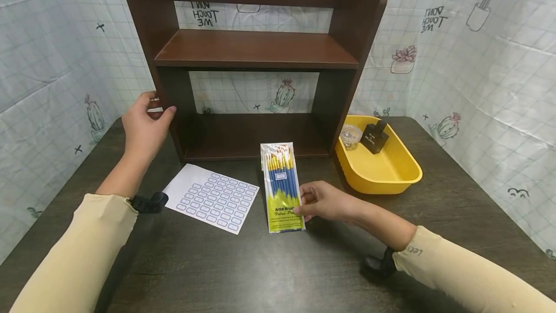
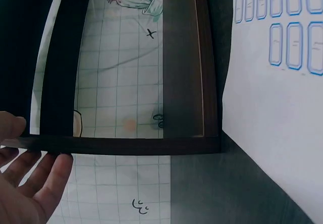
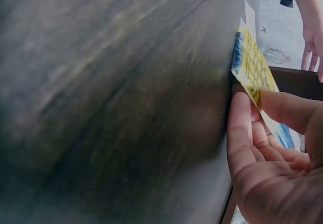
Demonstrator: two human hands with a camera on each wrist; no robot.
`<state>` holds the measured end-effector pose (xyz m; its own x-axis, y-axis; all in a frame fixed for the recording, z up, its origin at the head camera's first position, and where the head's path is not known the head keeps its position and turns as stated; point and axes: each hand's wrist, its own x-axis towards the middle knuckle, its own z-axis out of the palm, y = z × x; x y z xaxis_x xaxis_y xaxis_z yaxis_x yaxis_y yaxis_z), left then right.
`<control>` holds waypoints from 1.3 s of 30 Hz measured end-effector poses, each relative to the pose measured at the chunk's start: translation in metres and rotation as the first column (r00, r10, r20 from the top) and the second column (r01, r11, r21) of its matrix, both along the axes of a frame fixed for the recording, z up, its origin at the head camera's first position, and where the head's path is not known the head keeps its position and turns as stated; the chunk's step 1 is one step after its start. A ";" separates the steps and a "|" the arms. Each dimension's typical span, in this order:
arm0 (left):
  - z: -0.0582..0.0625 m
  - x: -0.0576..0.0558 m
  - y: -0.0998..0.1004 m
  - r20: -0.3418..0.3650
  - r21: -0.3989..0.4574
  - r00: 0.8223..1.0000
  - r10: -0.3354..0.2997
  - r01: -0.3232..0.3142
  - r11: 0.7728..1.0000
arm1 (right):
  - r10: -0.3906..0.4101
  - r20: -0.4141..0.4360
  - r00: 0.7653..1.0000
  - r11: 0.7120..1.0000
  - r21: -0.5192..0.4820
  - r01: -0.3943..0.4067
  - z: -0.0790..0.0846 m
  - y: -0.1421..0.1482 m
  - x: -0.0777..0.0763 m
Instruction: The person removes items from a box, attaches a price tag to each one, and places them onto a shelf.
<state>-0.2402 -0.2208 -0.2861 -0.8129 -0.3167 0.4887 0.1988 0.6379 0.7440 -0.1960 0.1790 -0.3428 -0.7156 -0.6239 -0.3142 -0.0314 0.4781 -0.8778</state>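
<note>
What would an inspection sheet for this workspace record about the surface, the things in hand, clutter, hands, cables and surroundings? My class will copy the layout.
Surface: dark tabletop with a wood-like grain.
Job's things: brush pack; brown shelf unit, upright.
Clutter: label sheet beside the pack; yellow tray holding a dark bottle and clear tub.
Hands: left hand grips the unit's side; right hand pinches the pack's edge.
Cables: nothing seen.
Surroundings: cactus-print sheeting.

yellow tray (image 1: 378,169) holding black bottle (image 1: 374,138), clear tub (image 1: 350,136) | cactus-print backdrop (image 1: 482,76) | dark tabletop (image 1: 208,274)
</note>
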 end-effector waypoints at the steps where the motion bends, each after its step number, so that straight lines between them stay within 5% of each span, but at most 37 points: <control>1: 0.001 -0.001 0.000 0.000 -0.001 1.000 0.006 -0.006 1.000 | 0.008 -0.009 1.000 1.000 -0.007 -0.008 0.000 0.000 0.000; 9: 0.007 -0.003 0.002 -0.016 -0.047 1.000 0.013 -0.014 0.999 | 0.046 -0.072 0.996 0.999 -0.025 -0.048 0.003 0.002 0.002; 16: 0.006 -0.005 0.004 -0.026 -0.141 1.000 0.017 -0.020 0.990 | 0.083 -0.136 0.987 0.993 -0.068 -0.093 0.026 -0.003 -0.001; 22: 0.003 -0.005 0.003 -0.046 -0.176 0.999 0.018 -0.026 0.984 | 0.062 -0.244 0.968 0.991 -0.103 -0.089 0.070 -0.011 -0.003; 32: 0.001 -0.004 0.001 -0.047 -0.183 0.999 0.024 -0.032 0.983 | -0.120 -0.312 0.942 0.982 -0.177 0.066 0.161 -0.024 -0.024; 39: -0.001 -0.004 -0.001 -0.051 -0.179 0.998 0.033 -0.042 0.983 | -0.237 -0.322 0.917 0.962 -0.212 0.173 0.210 -0.038 -0.046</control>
<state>-0.2438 -0.2218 -0.2873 -0.7766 -0.2497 0.5784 0.2048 0.7682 0.6066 -0.2417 0.1408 -0.1332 -0.8773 -0.4743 0.0732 -0.2619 0.3454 -0.9012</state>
